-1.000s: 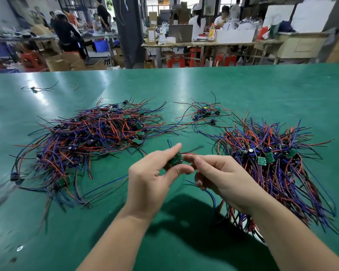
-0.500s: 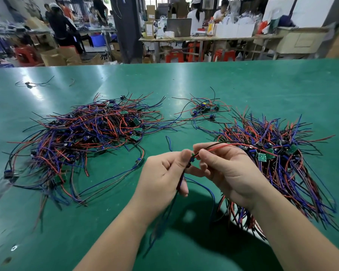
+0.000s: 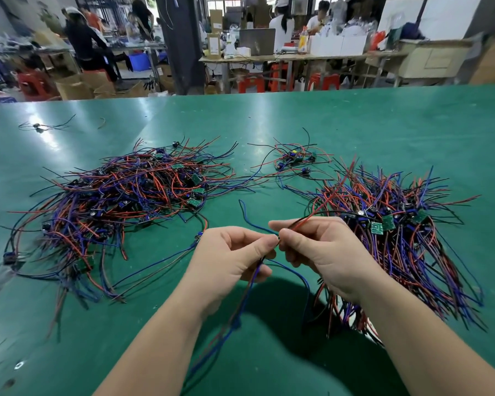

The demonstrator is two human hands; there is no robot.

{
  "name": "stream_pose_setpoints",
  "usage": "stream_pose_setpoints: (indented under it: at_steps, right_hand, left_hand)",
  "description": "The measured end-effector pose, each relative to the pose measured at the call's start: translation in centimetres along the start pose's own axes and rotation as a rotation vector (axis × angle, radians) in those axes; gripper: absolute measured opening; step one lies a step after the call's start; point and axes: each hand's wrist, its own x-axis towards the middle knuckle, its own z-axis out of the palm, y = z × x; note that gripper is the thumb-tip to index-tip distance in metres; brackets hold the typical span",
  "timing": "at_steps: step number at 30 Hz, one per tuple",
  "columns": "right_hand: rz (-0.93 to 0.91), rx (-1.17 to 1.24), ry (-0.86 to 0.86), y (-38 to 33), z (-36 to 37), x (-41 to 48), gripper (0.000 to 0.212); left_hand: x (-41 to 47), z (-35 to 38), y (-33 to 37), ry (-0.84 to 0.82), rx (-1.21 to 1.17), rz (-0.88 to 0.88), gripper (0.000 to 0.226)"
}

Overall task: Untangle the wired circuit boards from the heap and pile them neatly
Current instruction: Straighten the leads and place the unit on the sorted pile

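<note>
Over the green table point(image 3: 383, 124), between the tangled heap point(image 3: 120, 201) and the neater pile point(image 3: 389, 232), the left hand point(image 3: 226, 261) and right hand point(image 3: 326, 252) each pinched one board's wires point(image 3: 242, 304), whose red lead reached toward that pile and might drag neighbours loose if tugged.

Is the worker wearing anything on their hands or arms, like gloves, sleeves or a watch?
No. The left hand and right hand are bare: no gloves, no rings that I can see. The left forearm and right forearm are bare too, with no sleeve, watch or wristband in view down to the frame edge. The nails that show look short and unpainted.
</note>
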Motion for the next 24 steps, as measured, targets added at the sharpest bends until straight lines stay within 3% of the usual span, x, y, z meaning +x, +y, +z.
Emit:
stream_pose_setpoints:
  at_steps: [4,8,12,16,19,22,24]
  right_hand:
    - [-0.044,-0.017,0.001,-0.6,-0.5,-0.1,0.014]
    - [-0.022,0.154,0.262,-1.5,-2.2,0.6,0.016]
    - [-0.002,0.144,0.417,-1.7,-4.0,0.9,0.001]
    - [-0.019,0.165,0.474,-1.4,-4.1,1.0,0.007]
    - [0.056,0.231,0.490,-1.6,-4.1,1.2,0.030]
    - [0.183,0.270,0.426,-1.8,-3.9,1.1,0.041]
    - [0.172,0.170,0.325,-1.6,-3.3,0.8,0.019]
  left_hand:
    - [-0.1,0.3,-0.1,-0.053,0.019,-0.030,0.025]
    - [-0.2,0.4,-0.1,-0.140,0.039,-0.090,0.027]
    - [-0.6,0.7,-0.2,-0.280,0.094,-0.174,0.028]
    - [-1.0,0.6,-0.4,-0.430,0.107,-0.211,0.026]
    - [-1.1,0.0,-0.3,-0.535,0.140,-0.167,0.009]
    - [-1.0,-0.5,-0.2,-0.585,-0.052,-0.087,0.011]
    - [-0.5,-0.5,0.0,-0.512,-0.299,-0.068,0.037]
